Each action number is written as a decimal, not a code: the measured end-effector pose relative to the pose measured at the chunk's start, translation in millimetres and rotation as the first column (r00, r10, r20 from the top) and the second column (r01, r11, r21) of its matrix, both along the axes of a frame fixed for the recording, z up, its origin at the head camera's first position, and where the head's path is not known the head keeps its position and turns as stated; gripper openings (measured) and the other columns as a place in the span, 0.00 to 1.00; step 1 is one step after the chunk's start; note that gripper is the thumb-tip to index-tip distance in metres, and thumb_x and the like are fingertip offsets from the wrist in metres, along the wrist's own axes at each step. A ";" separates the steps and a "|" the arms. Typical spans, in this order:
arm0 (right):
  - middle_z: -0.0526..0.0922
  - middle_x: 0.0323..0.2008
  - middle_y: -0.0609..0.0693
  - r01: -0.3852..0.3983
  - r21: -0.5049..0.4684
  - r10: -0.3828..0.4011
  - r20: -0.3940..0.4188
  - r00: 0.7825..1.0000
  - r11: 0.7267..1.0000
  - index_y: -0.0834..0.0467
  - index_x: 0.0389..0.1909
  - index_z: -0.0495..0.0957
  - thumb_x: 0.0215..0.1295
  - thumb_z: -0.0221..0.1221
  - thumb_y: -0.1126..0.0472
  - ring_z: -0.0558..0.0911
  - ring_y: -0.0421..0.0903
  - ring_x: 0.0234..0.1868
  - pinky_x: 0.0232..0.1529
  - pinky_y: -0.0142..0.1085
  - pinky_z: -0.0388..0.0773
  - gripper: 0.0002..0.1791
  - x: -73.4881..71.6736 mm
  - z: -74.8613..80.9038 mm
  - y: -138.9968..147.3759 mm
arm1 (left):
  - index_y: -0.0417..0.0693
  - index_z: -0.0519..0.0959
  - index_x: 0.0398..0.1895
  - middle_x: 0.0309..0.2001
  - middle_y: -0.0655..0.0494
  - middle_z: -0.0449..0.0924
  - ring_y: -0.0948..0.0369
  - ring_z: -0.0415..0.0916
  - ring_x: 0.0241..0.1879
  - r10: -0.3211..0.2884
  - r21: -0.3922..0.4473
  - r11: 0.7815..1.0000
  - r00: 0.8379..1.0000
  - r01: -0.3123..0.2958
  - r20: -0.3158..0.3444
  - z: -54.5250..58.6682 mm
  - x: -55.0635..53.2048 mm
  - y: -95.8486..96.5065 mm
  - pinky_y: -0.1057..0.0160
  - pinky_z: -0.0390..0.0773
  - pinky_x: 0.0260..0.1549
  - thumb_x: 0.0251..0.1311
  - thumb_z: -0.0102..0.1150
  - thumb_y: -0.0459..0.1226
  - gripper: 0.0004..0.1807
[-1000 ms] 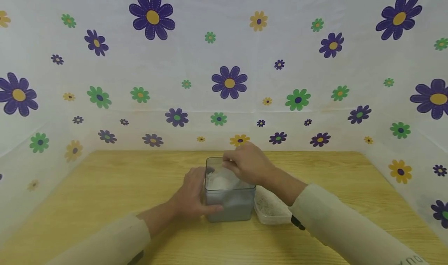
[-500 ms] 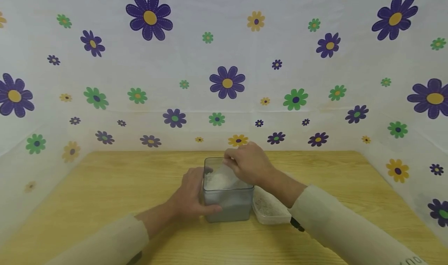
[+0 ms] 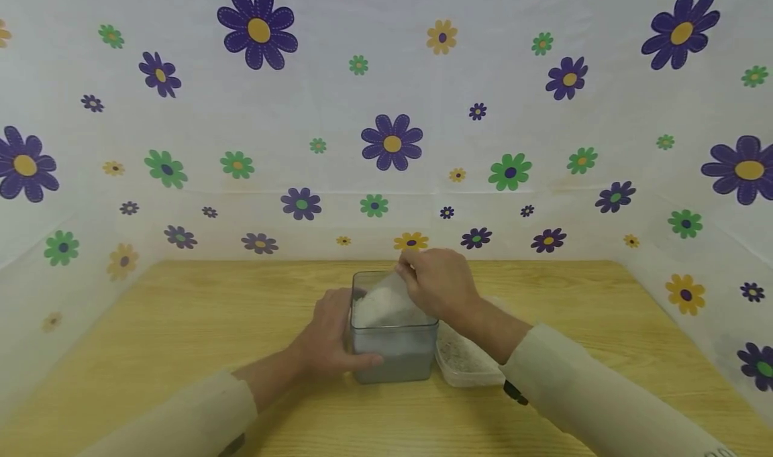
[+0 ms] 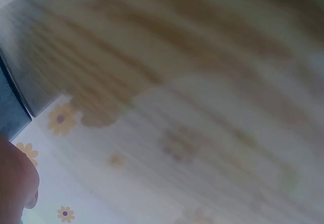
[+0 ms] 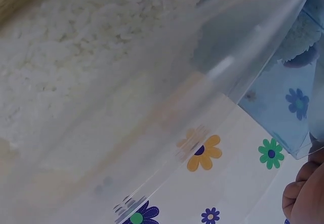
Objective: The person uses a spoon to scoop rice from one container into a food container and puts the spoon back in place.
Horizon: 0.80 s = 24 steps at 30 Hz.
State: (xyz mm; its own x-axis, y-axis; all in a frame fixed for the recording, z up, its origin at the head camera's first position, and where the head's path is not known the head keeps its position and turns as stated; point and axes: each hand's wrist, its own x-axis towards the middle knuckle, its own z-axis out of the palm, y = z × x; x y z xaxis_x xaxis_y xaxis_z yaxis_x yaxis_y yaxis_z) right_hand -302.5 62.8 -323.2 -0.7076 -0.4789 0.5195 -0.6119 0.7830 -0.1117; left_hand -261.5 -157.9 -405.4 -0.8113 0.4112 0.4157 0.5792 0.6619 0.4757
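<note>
Grey bin (image 3: 398,365): 1 | clear tub (image 3: 474,378): 1 | translucent piece (image 3: 394,286): 1 | left hand (image 3: 329,339) grips bin, right hand (image 3: 441,286) pinches piece

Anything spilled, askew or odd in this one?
Nothing stands out. The grey bin stands upright; the clear tray of white grains sits beside it. The translucent piece in the right hand slants, but plausibly from scooping. No spill shows on the visible tabletop.
</note>
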 end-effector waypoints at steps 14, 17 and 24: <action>0.64 0.10 0.43 0.071 -0.128 -0.066 0.040 0.997 0.989 0.55 0.38 0.85 0.72 0.57 0.55 0.65 0.39 0.14 0.17 0.31 0.56 0.11 1.5 -5.5 2.6 | 0.53 0.62 0.67 0.56 0.59 0.71 0.60 0.63 0.55 -0.007 0.015 1.000 1.000 0.007 -0.003 -3.7 -1.9 -0.9 0.48 0.60 0.56 0.42 0.71 0.62 0.50; 0.65 0.10 0.42 0.076 -0.163 -0.070 0.042 0.997 0.984 0.55 0.38 0.85 0.72 0.57 0.55 0.65 0.39 0.14 0.17 0.31 0.56 0.10 1.7 -5.7 3.2 | 0.53 0.62 0.67 0.56 0.59 0.71 0.60 0.63 0.55 -0.002 0.014 1.000 1.000 0.002 -0.003 -3.3 -1.8 -0.8 0.47 0.60 0.56 0.42 0.71 0.63 0.51; 0.66 0.11 0.43 0.114 -0.233 -0.099 0.075 0.992 0.966 0.56 0.40 0.86 0.72 0.57 0.55 0.66 0.40 0.15 0.19 0.32 0.58 0.11 3.3 -7.0 3.7 | 0.53 0.61 0.68 0.57 0.58 0.70 0.60 0.63 0.56 0.003 0.002 1.000 1.000 -0.003 -0.009 -3.4 -1.6 -1.0 0.46 0.60 0.58 0.42 0.71 0.63 0.52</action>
